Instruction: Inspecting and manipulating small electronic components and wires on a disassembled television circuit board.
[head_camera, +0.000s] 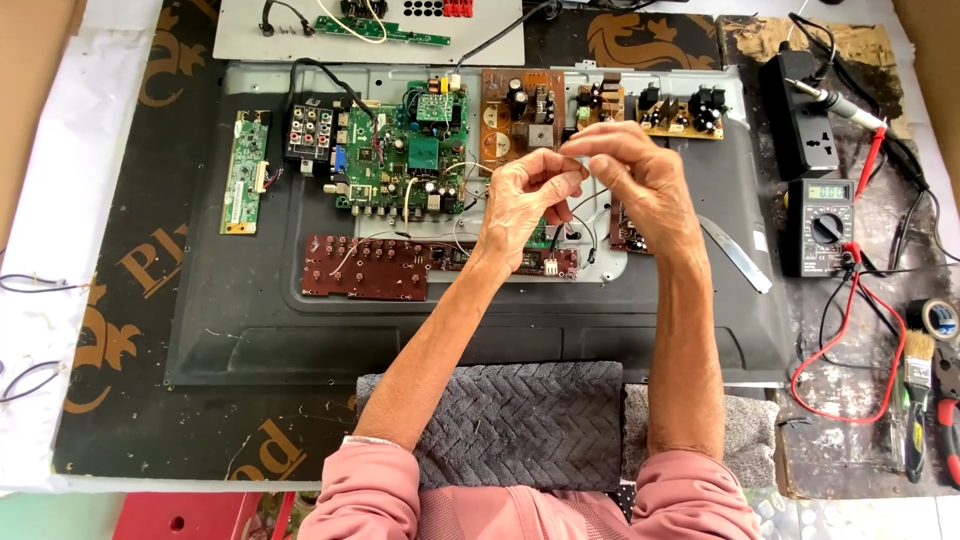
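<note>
Both hands meet above the opened back of a flat television panel (250, 340) that lies on the bench. The left hand (528, 195) has its fingers pinched together on a thin wire (578, 215), whose dark and white strands hang down to a small white connector (551, 266) just above the brown circuit strip (366, 267). The right hand (640, 180) pinches the same wire from the other side, fingertips touching those of the left. Under the hands sits the green main board (405, 165), with a brown power board (520, 110) beside it. A digital multimeter (820, 225) with red leads lies well to the right, near a paintbrush (917, 385). A grey woven cloth (520, 420) lies under the forearms.
</note>
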